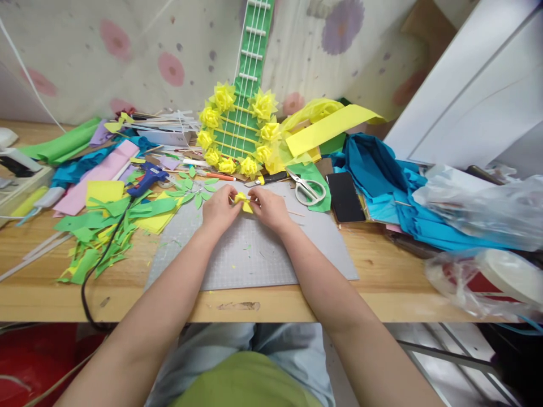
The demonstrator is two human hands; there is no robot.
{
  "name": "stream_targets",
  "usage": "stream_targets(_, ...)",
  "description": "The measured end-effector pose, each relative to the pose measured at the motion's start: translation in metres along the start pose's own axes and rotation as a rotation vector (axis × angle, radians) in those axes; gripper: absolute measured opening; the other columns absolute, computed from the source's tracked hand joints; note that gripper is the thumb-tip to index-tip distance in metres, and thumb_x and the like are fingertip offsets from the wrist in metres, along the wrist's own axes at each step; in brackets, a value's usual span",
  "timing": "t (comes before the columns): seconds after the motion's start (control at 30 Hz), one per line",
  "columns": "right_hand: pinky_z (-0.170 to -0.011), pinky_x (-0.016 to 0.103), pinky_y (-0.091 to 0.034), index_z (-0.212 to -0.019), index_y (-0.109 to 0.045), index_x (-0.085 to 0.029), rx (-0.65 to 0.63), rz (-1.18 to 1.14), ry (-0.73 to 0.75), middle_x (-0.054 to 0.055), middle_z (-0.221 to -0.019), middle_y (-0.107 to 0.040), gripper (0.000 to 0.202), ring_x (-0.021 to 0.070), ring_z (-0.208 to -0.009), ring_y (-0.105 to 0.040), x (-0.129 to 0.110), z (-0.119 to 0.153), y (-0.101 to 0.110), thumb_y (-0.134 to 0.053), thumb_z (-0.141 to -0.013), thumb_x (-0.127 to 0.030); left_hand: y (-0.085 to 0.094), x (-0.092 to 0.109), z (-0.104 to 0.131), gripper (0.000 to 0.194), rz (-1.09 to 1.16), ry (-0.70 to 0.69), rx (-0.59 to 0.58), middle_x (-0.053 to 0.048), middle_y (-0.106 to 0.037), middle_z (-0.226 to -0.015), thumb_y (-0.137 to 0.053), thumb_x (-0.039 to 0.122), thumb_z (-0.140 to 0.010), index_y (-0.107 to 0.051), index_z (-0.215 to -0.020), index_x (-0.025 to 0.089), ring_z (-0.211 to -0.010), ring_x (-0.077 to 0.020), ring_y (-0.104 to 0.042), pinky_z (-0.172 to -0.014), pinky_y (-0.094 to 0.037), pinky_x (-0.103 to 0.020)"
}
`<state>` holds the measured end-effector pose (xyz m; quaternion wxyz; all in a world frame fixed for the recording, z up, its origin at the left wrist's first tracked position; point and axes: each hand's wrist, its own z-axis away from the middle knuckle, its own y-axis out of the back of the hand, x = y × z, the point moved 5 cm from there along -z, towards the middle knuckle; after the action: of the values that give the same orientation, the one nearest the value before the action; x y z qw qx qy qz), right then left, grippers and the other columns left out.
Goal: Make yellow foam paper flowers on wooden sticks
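Between my two hands, over the back part of the grey cutting mat (250,263), is a small yellow paper piece (243,199). My left hand (220,208) pinches its left side with bent fingers. From the right, my right hand (270,208) grips the same piece, fingertips pressed together. The fingers hide part of its shape. Just behind stands a green guitar shape (238,133) with white strings, ringed by yellow paper flowers. A cutter knife (271,178) lies right behind my right hand, with white-handled scissors (309,191) to its right.
Green and yellow paper scraps (99,237) and a blue glue gun (147,178) with a black cord lie left. A black phone (345,196), blue paper (377,169) and a plastic-wrapped roll (492,277) are on the right. Green paper leaves (198,189) lie beside my left hand.
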<state>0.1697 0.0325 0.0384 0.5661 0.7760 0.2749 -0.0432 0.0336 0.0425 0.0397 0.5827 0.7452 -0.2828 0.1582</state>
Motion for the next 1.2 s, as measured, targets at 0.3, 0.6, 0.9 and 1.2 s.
stream_targets(0.3, -0.062, 0.025, -0.034, -0.095, -0.052, -0.022, -0.052, 0.055, -0.013, 0.002, -0.09, -0.065, 0.016, 0.0165, -0.079, -0.057, -0.001, 0.0, -0.009, -0.047, -0.08, -0.022, -0.002, -0.013, -0.002, 0.011, -0.045, 0.121, 0.073, 0.0, -0.061, -0.08, -0.054, 0.028, -0.073, -0.049, -0.081, 0.023, -0.074, -0.0167, -0.056, -0.063, -0.035, -0.027)
stream_targets(0.6, -0.058, 0.024, -0.031, -0.088, -0.053, -0.021, -0.082, 0.059, -0.021, 0.002, -0.084, -0.065, 0.015, 0.0146, -0.072, -0.057, -0.008, 0.001, -0.015, -0.048, -0.082, -0.033, -0.005, -0.014, -0.001, 0.014, -0.019, 0.163, 0.074, 0.001, -0.062, -0.082, -0.055, 0.028, -0.072, -0.047, -0.083, 0.024, -0.074, -0.0162, -0.057, -0.063, -0.036, -0.027)
stream_targets(0.9, -0.057, 0.025, -0.029, -0.084, -0.056, -0.022, -0.103, 0.123, -0.069, 0.002, -0.079, -0.066, 0.023, 0.0149, -0.069, -0.057, -0.009, 0.002, -0.014, -0.047, -0.081, -0.043, -0.005, -0.015, 0.001, 0.025, 0.011, 0.2, 0.073, 0.001, -0.063, -0.079, -0.054, 0.022, -0.071, -0.043, -0.093, 0.025, -0.075, -0.0186, -0.059, -0.063, -0.037, -0.028)
stream_targets(1.2, -0.055, 0.025, -0.028, -0.082, -0.057, -0.022, -0.115, 0.119, -0.049, 0.001, -0.078, -0.066, 0.017, 0.0144, -0.068, -0.056, -0.011, 0.003, -0.016, -0.047, -0.08, -0.035, -0.006, -0.025, -0.003, 0.024, 0.031, 0.251, 0.096, 0.0, -0.062, -0.078, -0.053, 0.022, -0.071, -0.043, -0.093, 0.024, -0.076, -0.0194, -0.059, -0.064, -0.039, -0.03)
